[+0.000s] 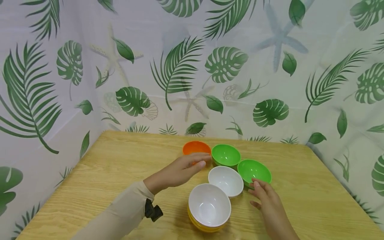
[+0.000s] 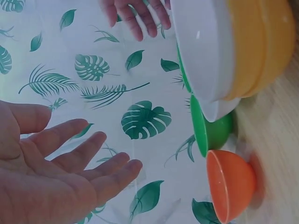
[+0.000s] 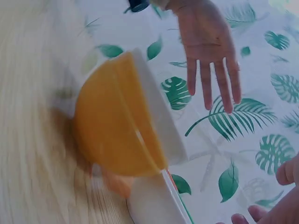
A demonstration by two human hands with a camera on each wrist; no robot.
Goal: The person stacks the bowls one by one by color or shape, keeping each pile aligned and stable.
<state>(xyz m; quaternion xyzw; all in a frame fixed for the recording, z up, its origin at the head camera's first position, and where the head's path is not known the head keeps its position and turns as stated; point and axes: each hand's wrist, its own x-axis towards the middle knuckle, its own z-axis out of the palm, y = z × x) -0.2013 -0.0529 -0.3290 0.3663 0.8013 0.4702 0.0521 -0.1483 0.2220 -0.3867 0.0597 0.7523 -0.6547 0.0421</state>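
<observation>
Bowl stack, one: white top bowl (image 1: 209,205), nested in yellow bowls (image 3: 112,121), exact number uncertain; stood on the desk (image 1: 120,173). Beyond the stack, to its right: second white bowl (image 1: 226,180); farther out, far green bowl (image 1: 226,155) and near green bowl (image 1: 253,170). Beyond the stack, to its left: orange bowl (image 1: 195,147). Left of the stack: left hand (image 1: 180,170), fingers extended, nothing gripped. Right of the stack: right hand (image 1: 267,196), fingers spread and loosely bent, nothing gripped.

Step, as judged: bowls being stacked or unstacked, which cannot be told; an interval between grips is suggested. For the next move, a rim would need to be grasped.

Obscured: orange bowl, partly covered by the left hand; right hand, mostly cut off in the right wrist view, where the stack is blurred.
</observation>
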